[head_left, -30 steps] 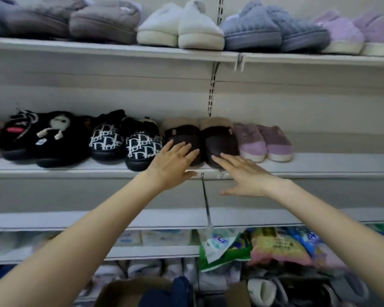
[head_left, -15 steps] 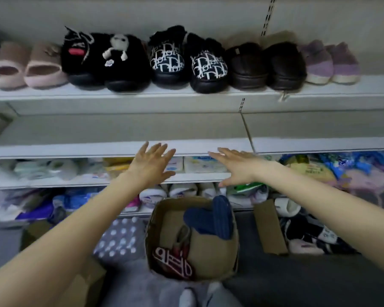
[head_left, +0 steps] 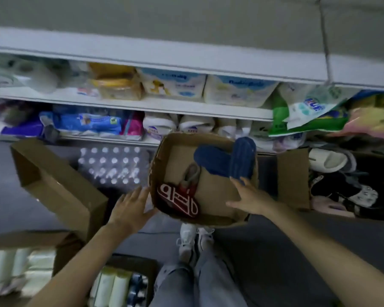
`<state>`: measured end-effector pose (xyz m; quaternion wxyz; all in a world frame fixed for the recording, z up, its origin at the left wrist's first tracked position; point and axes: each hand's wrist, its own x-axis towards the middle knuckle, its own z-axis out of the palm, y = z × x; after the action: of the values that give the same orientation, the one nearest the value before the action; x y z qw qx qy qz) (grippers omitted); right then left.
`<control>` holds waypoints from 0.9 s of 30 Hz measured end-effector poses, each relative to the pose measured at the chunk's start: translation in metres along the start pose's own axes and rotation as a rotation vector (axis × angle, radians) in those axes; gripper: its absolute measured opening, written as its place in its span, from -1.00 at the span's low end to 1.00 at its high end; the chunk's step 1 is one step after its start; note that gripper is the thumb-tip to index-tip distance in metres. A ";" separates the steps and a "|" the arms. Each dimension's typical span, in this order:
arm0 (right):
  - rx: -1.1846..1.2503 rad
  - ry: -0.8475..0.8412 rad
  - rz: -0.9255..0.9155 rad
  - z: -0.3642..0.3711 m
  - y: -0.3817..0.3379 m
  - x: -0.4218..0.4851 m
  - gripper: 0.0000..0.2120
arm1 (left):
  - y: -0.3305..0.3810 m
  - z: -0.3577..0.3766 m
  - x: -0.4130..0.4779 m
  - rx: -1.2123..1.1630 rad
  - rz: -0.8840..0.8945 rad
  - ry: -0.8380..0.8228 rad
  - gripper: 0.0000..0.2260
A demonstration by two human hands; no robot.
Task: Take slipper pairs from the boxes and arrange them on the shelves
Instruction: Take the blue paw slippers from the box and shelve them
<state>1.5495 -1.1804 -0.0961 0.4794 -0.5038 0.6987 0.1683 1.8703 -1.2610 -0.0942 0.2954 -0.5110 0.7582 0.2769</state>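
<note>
At the far left an open cardboard box (head_left: 53, 182) is seen on the floor, and its inside cannot be made out. Near it, at the left edge, a second box (head_left: 69, 242) with white rolls is cut off by the frame. A third box (head_left: 140, 262) with bottles lies near, between the arms, partly hidden by the left arm. A pack of bottles (head_left: 113, 167) stands farther, under the shelves; the caps are blurred and cannot be counted.

The left hand (head_left: 131, 209) is held open with straight fingers just beside the near left corner of the middle box (head_left: 182, 136). Whether the wall is touched cannot be told.

In this fourth box two blue slippers (head_left: 228, 161) are leaned at the far right side, one across the other. One red slipper (head_left: 177, 201) with white marks lies at the near left; a second one under it is mostly hidden. Between them a grey thing (head_left: 192, 173) is too blurred to name.

The right hand (head_left: 251, 198) is spread open over the near right part of the box, its fingertips at the blue slippers, and nothing is gripped.

Two white shoes (head_left: 193, 238) are seen below the box.

To the right a cardboard flap (head_left: 294, 178) stands, and beyond it a heap of slippers (head_left: 341, 180), too mixed for counting.

Two shelves (head_left: 142, 57) run across the far side, filled with blurred packs.
</note>
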 end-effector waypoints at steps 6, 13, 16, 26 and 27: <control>0.038 0.022 0.085 0.065 0.034 0.072 -0.06 | -0.018 0.088 0.061 -0.419 -0.201 0.067 -0.26; 0.004 0.176 0.128 0.061 0.074 0.154 -0.01 | -0.015 0.176 0.139 -0.707 -0.441 0.073 -0.17; -0.094 0.354 0.106 0.042 0.092 0.183 0.00 | -0.014 0.197 0.162 -0.832 -0.470 0.103 -0.14; 0.272 0.703 0.117 -0.018 0.143 0.258 0.00 | 0.000 0.214 0.172 -0.996 -0.459 0.218 -0.44; 0.356 0.701 0.111 -0.020 0.145 0.262 -0.07 | 0.002 0.211 0.171 -1.003 -0.468 0.209 -0.44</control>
<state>1.4061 -1.2734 -0.3420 0.2818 -0.4010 0.8644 -0.1121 1.8514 -1.2124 -0.3607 -0.0068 -0.7680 0.4256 0.4785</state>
